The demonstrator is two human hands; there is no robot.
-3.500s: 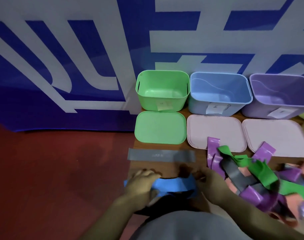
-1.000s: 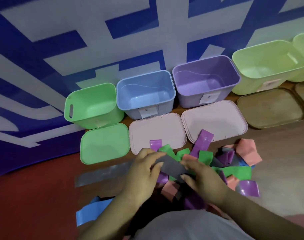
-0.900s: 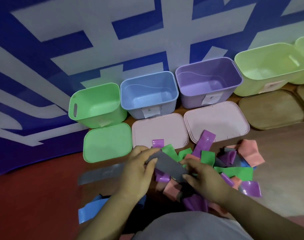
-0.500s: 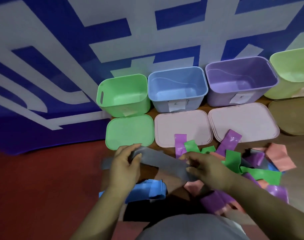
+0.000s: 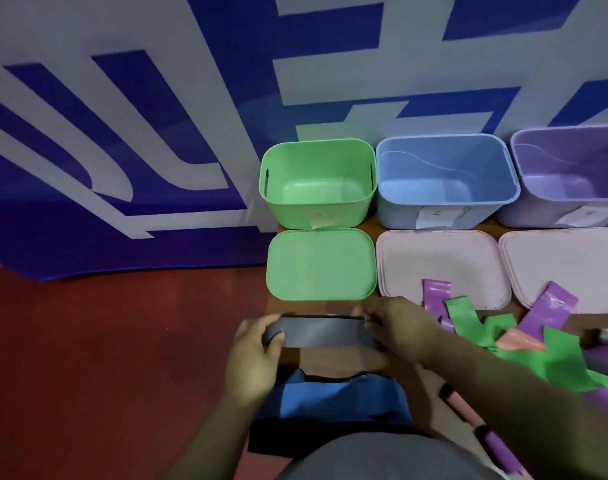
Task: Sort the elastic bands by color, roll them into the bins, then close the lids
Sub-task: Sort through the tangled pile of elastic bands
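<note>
Nearest the body lies a blue band (image 5: 333,398), flat and just this side of the grey band (image 5: 321,332), which is the landmark here. The grey band is held taut and level between both hands. The left hand (image 5: 255,348) has its fingers curled shut around the band's left end; the right hand (image 5: 396,329) pinches the right end between thumb and fingers. To the right of the grey band sprawls the unsorted pile (image 5: 524,334) of green, purple and pink bands. Just beyond it sits the green lid (image 5: 319,265), and beyond that the open green bin (image 5: 318,183), with the blue bin (image 5: 446,181) beside it.

The step looks like straightening before rolling. It likely goes best if both edges stay aligned, tension stays even, and one end is turned tightly onto itself so the roll does not spring open.
</note>
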